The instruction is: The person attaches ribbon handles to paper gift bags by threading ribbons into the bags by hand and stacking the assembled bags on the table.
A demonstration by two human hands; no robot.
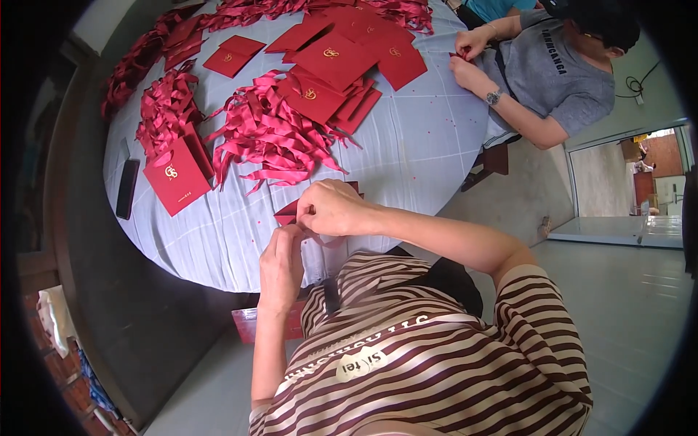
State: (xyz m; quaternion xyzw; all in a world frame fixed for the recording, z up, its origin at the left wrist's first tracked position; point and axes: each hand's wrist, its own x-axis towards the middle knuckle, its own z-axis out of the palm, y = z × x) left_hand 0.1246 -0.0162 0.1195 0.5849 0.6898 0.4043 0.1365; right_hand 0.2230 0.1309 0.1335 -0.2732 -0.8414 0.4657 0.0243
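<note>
At the table's near edge, a small red paper bag (286, 214) lies mostly hidden under my hands. My right hand (333, 209) is closed over it with the fingers curled in. Just left and nearer to me, my left hand (281, 263) is pinched shut, its fingertips close to the right hand's. A pink ribbon (331, 242) hangs between both hands; the exact grip on it is partly hidden. Beyond them spreads a heap of pink-red ribbons (269, 138). To the left, a finished-looking red gift bag (177, 176) with a gold emblem lies flat.
A pale checked cloth covers the round table (429, 138). Stacked red bags (338, 62) and more ribbon bundles (169, 109) fill its far side. A black phone (127, 189) lies at the left edge. Across at right, a person in grey (563, 73) handles something small and red.
</note>
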